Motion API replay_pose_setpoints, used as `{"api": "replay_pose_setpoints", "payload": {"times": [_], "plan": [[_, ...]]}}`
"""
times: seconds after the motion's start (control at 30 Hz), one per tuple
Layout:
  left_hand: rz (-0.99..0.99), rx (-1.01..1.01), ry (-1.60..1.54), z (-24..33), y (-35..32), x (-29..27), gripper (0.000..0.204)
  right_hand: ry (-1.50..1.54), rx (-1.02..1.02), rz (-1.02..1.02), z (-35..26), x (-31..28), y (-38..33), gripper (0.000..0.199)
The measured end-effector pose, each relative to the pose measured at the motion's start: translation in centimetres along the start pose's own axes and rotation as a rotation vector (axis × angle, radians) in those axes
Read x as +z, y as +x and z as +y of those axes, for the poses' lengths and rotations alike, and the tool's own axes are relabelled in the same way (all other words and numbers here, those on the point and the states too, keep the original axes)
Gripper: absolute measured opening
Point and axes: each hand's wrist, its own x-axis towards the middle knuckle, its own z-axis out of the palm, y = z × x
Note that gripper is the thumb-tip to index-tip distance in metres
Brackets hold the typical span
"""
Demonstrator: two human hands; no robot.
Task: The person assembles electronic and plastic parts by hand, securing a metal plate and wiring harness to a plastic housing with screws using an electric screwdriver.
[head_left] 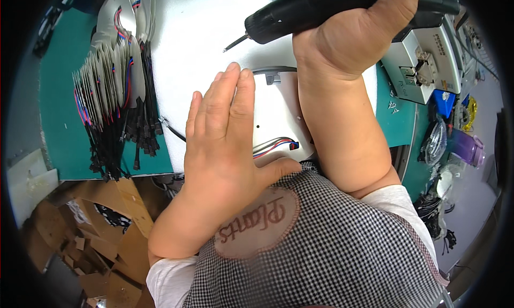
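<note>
My right hand [348, 45] is wrapped around a black electric screwdriver [286, 20], held near the top of the view. Its thin bit points down and to the left, over the white foam sheet [187, 27]. Fingers stretched out, my left hand [222, 123] lies over a white panel [276, 107] close to my apron. Red, blue and dark wires [270, 144] come out of a small hole at the panel's near edge. A dark cable runs along its far edge, and a black lead [174, 131] shows left of my hand. My hand hides the panel's left part.
A row of pale plates with wires and black connectors [115, 88] stands on the green mat [64, 104] at left. To the right sits a white boxy device [420, 64] beside loose screws [393, 105]. Cardboard boxes [107, 249] lie below left; a purple bottle [466, 147] is far right.
</note>
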Motion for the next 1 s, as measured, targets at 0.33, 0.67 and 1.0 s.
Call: {"api": "replay_pose_setpoints", "payload": {"times": [0.33, 0.67, 1.0], "plan": [[-0.094, -0.049, -0.116, -1.4, 0.6, 0.7, 0.126, -0.231, -0.143, -0.110, -1.5, -0.4, 0.2, 0.056], [-0.048, 0.027, -0.130, -2.2, 0.8, 1.1, 0.131, -0.176, -0.002, -0.480, -4.6, -2.7, 1.4, 0.065], [-0.039, 0.019, -0.164, -1.6, 1.0, 1.0, 0.124, -0.161, 0.170, -0.913, -10.4, -4.9, 1.2, 0.075]]}}
